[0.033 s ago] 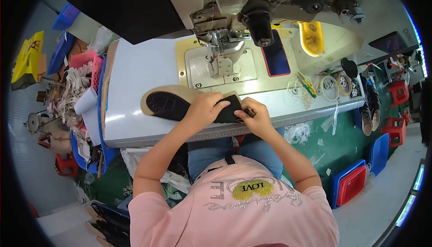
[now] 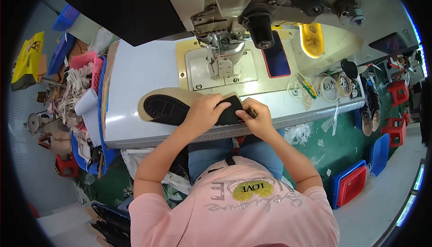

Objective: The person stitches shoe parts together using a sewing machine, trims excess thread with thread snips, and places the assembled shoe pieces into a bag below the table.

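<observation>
A shoe sole [image 2: 166,109], black with a beige rim, lies aslant at the front of the sewing machine table, its wide end to the left. My left hand [image 2: 204,114] is closed around its middle, thumb pressed on the black face. At the narrow right end, my right hand [image 2: 256,117] pinches the edge between thumb and fingers. Something small and brownish shows by the right fingers, too small to name. Beyond both hands is the sewing machine's needle area [image 2: 223,65], with its metal plate.
A phone [image 2: 276,53] lies on the machine bed. To its right are yellow-green thread snips [image 2: 309,88], loose thread and a tape roll [image 2: 344,84]. A pink basket [image 2: 88,65] of scraps stands at the left. A ruler strip [image 2: 198,137] edges the table front.
The sole's wide end has shifted slightly to the left. Both hands keep nearly the same place and grip.
</observation>
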Demonstrator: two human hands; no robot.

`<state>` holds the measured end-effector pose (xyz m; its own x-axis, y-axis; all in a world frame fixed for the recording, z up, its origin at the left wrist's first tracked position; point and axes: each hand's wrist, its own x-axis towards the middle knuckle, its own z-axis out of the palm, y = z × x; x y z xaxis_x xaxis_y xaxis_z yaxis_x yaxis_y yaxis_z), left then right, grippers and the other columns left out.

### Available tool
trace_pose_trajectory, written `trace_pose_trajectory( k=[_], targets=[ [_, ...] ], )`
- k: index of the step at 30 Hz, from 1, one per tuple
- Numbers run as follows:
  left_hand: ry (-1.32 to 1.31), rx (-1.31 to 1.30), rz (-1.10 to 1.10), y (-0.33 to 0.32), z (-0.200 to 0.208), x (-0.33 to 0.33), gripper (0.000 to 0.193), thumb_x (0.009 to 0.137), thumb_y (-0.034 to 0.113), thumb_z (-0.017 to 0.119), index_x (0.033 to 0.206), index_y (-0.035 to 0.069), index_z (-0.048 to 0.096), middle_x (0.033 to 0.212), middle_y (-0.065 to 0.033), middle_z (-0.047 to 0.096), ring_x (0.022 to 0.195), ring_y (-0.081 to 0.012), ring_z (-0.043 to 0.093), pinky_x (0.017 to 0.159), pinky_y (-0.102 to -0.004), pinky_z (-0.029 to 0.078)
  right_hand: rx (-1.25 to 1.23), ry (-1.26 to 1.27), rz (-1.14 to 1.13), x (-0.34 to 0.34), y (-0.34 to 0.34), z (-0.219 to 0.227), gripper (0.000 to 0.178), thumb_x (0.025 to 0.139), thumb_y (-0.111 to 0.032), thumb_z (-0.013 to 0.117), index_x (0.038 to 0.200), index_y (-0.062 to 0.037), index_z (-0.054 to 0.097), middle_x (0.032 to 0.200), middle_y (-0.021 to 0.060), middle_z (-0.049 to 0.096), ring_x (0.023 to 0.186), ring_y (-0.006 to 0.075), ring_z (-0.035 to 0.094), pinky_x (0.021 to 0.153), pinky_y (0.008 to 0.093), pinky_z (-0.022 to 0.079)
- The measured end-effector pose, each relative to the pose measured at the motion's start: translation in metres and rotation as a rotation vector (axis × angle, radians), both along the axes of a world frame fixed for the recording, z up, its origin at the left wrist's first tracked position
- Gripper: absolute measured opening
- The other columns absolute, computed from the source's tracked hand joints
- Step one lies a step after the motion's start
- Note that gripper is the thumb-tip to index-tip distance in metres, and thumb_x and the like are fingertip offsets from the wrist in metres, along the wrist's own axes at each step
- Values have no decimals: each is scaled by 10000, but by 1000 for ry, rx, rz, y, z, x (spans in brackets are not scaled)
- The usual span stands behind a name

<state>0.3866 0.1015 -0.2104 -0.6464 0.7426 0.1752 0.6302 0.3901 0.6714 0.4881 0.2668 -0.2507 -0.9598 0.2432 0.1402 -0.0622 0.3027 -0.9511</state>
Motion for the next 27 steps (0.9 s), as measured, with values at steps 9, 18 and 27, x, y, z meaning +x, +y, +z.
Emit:
trace_pose_trajectory(
  k=[9,18,27],
  targets=[
    [-171,110,154,-8,70,-3,256,799,224,709,851,-10,620,625,-151,560,546,-236,529,523,-326,411,-26,287,8,-18,-5,53,191,781,-41,710,712,12,540,664,71,568,564,140,496,530,270,400],
    [-206,-287,4,8,128,-86,378,791,328,713,935,-16,648,762,-103,634,704,-138,547,655,-280,442,-515,4,37,-59,-6,80,120,828,-88,699,768,9,660,678,17,635,579,44,539,538,208,438],
    [-504,-532,-26,18,146,-111,740,762,590,648,1292,87,533,1209,-72,586,1067,-175,548,941,-279,400,-462,17,-40,-75,-11,91,162,833,-122,703,759,20,678,627,-1,618,555,36,508,507,210,404]
  ],
)
